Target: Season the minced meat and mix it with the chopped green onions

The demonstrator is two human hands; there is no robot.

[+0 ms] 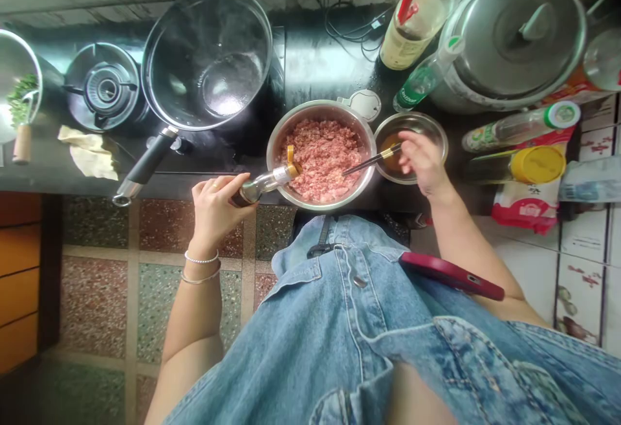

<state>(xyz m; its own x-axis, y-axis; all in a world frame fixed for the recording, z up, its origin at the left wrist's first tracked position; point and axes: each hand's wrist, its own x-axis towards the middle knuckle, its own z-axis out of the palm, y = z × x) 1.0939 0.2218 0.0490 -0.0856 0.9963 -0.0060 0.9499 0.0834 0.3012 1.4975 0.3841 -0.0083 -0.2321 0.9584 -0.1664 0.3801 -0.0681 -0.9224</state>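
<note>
My left hand [216, 208] is closed round a small glass bottle [264, 182], tipped on its side with its yellow spout over the rim of a steel bowl [276, 137]. That bowl is full of pink minced meat [323, 156]. My right hand [422, 160] pinches a pair of chopsticks [371, 161] whose tips reach over the meat. Under that hand stands a smaller steel bowl [434, 127] with brown liquid in it.
A black pot [208, 56] with a long handle sits on the stove beside a bare gas burner [103, 87]. Several bottles [517, 126], a lidded steel cooker [514, 37] and packets crowd the right counter. A red phone [451, 274] sticks out of my denim pocket.
</note>
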